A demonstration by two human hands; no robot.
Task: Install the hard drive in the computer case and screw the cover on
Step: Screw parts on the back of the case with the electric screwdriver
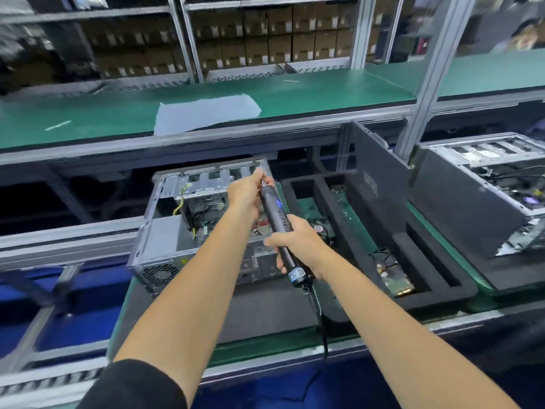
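Black foam tray beside open case

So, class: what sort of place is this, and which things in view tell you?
Probably a computer assembly line in a factory: an open computer case on a green-matted bench, a corded electric screwdriver held in both hands, and stacked cartons behind.

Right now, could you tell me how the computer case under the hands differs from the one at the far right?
1. The near computer case sits in front of the person, under the electric screwdriver; the far case stands untouched at the right.
2. The near case shows its bare metal side; the far case shows a dark side panel.

Both lie open at the top, with cables showing inside.
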